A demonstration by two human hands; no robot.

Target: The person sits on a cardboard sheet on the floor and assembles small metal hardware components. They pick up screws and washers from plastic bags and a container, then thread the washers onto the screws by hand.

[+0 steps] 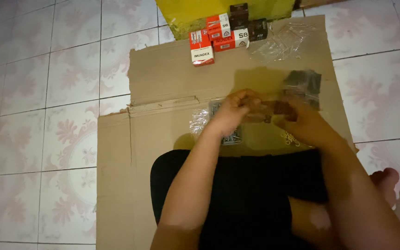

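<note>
Head view, person seated on a flattened cardboard sheet (163,83) laid over a tiled floor (38,92).

Hands: L hand (231,112) and R hand (302,121) are raised together over the cardboard centre, fingers curled. Between them sits a small dark brownish part (274,109), pinched from both sides. Motion blur: exact part type can't be told.

Below L hand: clear plastic bag of small metal hardware (209,118), flat on the cardboard, partly hidden by the wrist. Near R hand, at its lower edge: small cluster of brass-coloured rings (290,138) on the cardboard.

Behind R hand: dark packet (304,83), lying flat. Further back: empty-looking clear bag (283,41).

Far edge of cardboard: red-and-white boxes (214,39), grouped, w/ small black boxes (248,23) just beside them, against a yellow object (190,14).
</note>
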